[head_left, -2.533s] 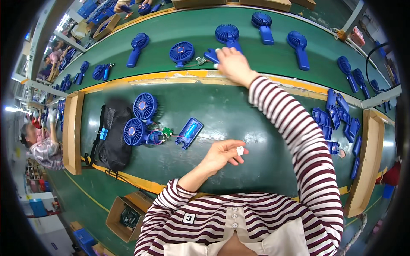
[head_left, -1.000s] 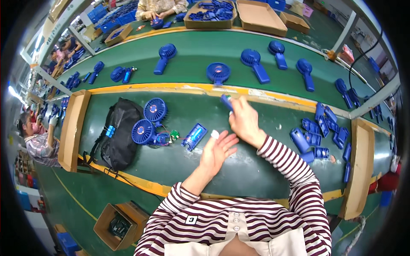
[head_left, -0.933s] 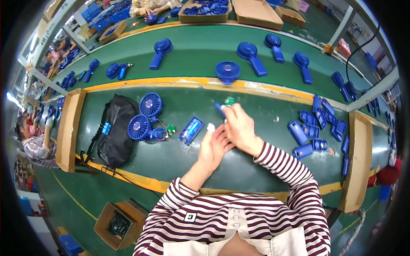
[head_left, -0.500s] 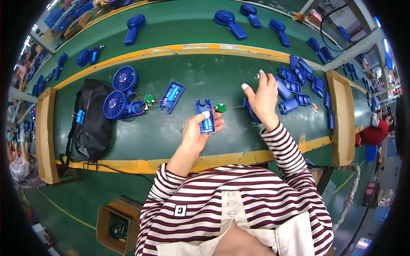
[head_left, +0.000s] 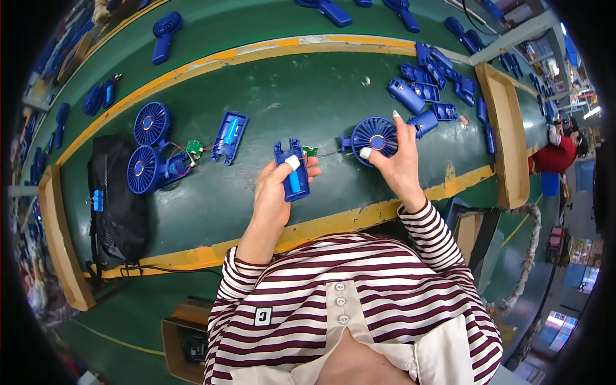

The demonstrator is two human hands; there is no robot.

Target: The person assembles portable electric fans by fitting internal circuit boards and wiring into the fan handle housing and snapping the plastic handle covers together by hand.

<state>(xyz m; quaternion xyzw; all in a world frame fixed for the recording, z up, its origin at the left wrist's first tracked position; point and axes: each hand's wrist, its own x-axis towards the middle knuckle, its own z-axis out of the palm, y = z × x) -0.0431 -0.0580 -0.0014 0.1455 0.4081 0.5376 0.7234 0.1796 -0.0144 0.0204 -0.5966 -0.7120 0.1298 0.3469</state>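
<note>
In my left hand (head_left: 273,189) lies a blue fan handle shell (head_left: 299,195), open side up, with the thumb pressed on the light-blue battery (head_left: 295,181) inside. Thin wires run from it to a small green circuit board (head_left: 310,151) just beyond my fingers, and on to a round blue fan head (head_left: 374,136). Thumb and fingers of my right hand (head_left: 399,160) grip that fan head at its right side, its grille facing up. White covers sit on both thumbs and a right fingertip.
Two wired fan heads (head_left: 142,168) and another handle shell with battery (head_left: 229,138) lie left, beside a black bag (head_left: 119,199). Blue shells (head_left: 405,96) are heaped right. Cardboard trays (head_left: 504,138) stand at both ends. Finished-looking fans (head_left: 165,37) lie beyond the yellow strip.
My right hand has closed on the fan head, which now shows its round grille face up. The left hand still holds the shell. The whole view has shifted and turned slightly.
</note>
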